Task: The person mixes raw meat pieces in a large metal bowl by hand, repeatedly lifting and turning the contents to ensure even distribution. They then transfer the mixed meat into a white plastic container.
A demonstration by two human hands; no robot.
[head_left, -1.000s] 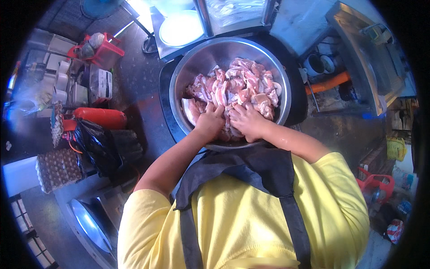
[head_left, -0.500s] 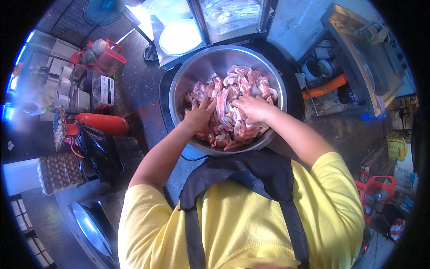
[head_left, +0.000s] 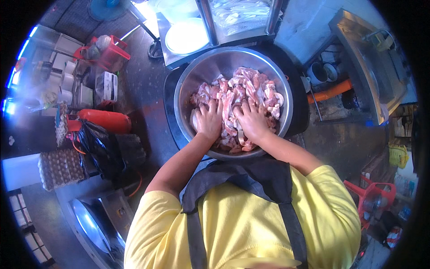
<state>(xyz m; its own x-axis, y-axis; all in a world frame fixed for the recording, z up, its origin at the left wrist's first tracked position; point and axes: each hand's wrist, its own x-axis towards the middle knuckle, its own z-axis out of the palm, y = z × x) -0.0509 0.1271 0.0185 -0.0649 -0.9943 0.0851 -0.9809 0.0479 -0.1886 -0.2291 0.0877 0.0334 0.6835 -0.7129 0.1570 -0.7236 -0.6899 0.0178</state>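
Head view: looks down into a wide steel bowl [head_left: 199, 71], with raw meat [head_left: 244, 85] heaped inside and bare wall showing along the bowl's far side. Reaches in over the bowl's near rim with both arms. Rests the left grip [head_left: 208, 122] on the meat left of the bowl's middle, back of the hand upward, fingers spread and pointing toward the bowl's far side. Rests the right grip [head_left: 251, 122] on the meat just right of the bowl's middle, fingers parted and pointing the same way, slightly leftward. Touches meat with both; cannot tell whether clenched on any piece, with palms and fingertips hidden against the heap. Between the two, at the bowl's middle, shows a long pink-and-white strip [head_left: 228, 110], long axis running roughly from the bowl's far side to the near side, nearly in line with the fingers. Lies just beside both grips, about equally near to either. Has more meat piled beyond the fingers, toward the bowl's far right, and loose pieces [head_left: 235, 144] by the bowl's near rim.
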